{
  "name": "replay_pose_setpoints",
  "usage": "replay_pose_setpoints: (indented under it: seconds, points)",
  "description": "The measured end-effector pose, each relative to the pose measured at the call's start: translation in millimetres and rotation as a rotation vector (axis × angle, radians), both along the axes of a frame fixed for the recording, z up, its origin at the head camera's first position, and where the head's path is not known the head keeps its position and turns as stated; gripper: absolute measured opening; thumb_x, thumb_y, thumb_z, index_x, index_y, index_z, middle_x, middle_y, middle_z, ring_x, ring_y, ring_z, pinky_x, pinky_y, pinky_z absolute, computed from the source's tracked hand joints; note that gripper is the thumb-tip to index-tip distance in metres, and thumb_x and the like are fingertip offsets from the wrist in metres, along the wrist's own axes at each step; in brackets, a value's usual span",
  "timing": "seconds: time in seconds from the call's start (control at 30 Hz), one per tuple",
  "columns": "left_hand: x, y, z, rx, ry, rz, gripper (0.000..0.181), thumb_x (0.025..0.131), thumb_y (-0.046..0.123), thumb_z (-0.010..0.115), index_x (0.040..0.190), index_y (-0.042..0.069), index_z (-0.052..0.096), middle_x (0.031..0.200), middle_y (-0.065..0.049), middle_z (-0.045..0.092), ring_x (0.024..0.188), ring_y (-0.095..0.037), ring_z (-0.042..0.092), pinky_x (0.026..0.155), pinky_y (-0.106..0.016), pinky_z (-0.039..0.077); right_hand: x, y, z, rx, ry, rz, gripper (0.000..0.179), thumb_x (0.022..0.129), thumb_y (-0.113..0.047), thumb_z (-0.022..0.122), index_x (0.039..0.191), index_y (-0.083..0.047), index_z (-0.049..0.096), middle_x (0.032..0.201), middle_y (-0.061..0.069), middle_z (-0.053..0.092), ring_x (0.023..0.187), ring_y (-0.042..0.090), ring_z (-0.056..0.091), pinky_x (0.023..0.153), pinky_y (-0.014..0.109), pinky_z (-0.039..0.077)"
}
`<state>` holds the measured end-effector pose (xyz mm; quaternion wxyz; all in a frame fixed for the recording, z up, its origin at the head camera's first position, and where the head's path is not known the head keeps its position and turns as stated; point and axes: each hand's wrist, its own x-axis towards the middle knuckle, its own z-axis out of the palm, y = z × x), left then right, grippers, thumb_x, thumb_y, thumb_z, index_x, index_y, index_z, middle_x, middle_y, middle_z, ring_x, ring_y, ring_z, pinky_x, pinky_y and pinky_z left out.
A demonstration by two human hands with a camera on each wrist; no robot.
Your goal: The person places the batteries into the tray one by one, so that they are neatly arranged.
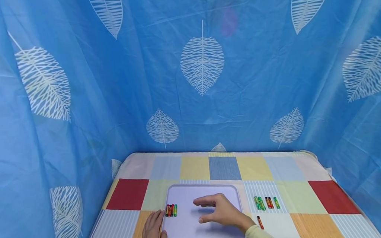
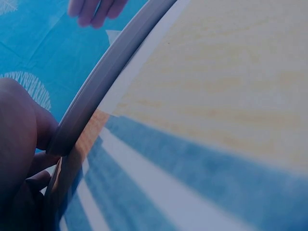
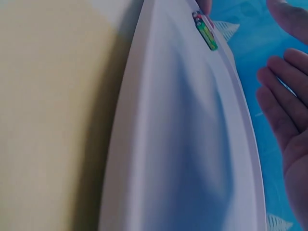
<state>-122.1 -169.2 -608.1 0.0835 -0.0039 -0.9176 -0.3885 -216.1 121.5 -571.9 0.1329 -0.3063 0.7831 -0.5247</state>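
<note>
Ten batteries (image 1: 261, 203) (four on one tray (image 1: 203, 191))

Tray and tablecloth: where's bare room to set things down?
Bare: the tray between its battery row and the right hand; the tablecloth between tray and curtain. Crowded: the tray's left edge, with that row and the left hand; right of the tray, loose batteries.

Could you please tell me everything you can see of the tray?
The tray is pale lilac and rectangular, with rounded corners and a low raised rim; its smooth surface looks like plastic. It lies on the patchwork tablecloth, inner side facing up. A short row of batteries rests inside near its left edge. The left hand touches that edge, the right hand hovers above the tray, and shadows fall on its surface.
</note>
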Motion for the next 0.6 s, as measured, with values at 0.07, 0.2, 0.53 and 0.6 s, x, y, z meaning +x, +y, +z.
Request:
replay_pose_setpoints:
  seconds: [0.07, 0.2, 0.53, 0.6]
  points:
    - [-0.4, 0.0, -0.5, -0.001, 0.001, 0.001, 0.063, 0.089, -0.005, 0.066, 0.151, -0.003, 0.060, 0.158, -0.025, 0.056, 0.153, -0.051, 0.039, 0.127, -0.073, 0.029, 2.2, 10, 1.6, -0.004, -0.021, 0.006, 0.059, 0.089, -0.018, 0.091, 0.143, -0.005, 0.072, 0.141, 0.012, 0.075, 0.131, 0.029, 0.073, 0.113, 0.030, 0.059]
    - [-1.4, -0.7, -1.3, -0.002, -0.022, 0.004, 0.063, 0.090, -0.004, 0.065, 0.152, -0.004, 0.059, 0.159, -0.025, 0.055, 0.154, -0.052, 0.038, 0.128, -0.073, 0.028, 6.0, 29, 4.5, -0.008, -0.056, 0.013, 0.058, 0.091, -0.016, 0.090, 0.144, -0.003, 0.070, 0.143, 0.016, 0.074, 0.133, 0.031, 0.071, 0.115, 0.034, 0.059]
    - [-3.0, -0.9, -2.2, -0.006, -0.053, -0.002, 0.063, 0.091, -0.003, 0.065, 0.153, -0.004, 0.058, 0.160, -0.025, 0.054, 0.155, -0.051, 0.037, 0.128, -0.074, 0.027, 16.9, 76, 8.2, 0.032, -0.114, -0.040, 0.056, 0.091, -0.018, 0.090, 0.143, -0.004, 0.072, 0.143, 0.014, 0.074, 0.135, 0.035, 0.070, 0.115, 0.051, 0.056]
    - [-2.6, -0.6, -2.4, -0.001, -0.043, -0.002, 0.062, 0.091, -0.004, 0.064, 0.153, -0.004, 0.058, 0.159, -0.025, 0.054, 0.155, -0.050, 0.037, 0.128, -0.074, 0.027, 20.2, 85, 9.7, 0.045, -0.121, -0.051, 0.056, 0.092, -0.019, 0.089, 0.143, -0.005, 0.072, 0.143, 0.014, 0.074, 0.135, 0.036, 0.070, 0.115, 0.052, 0.056]
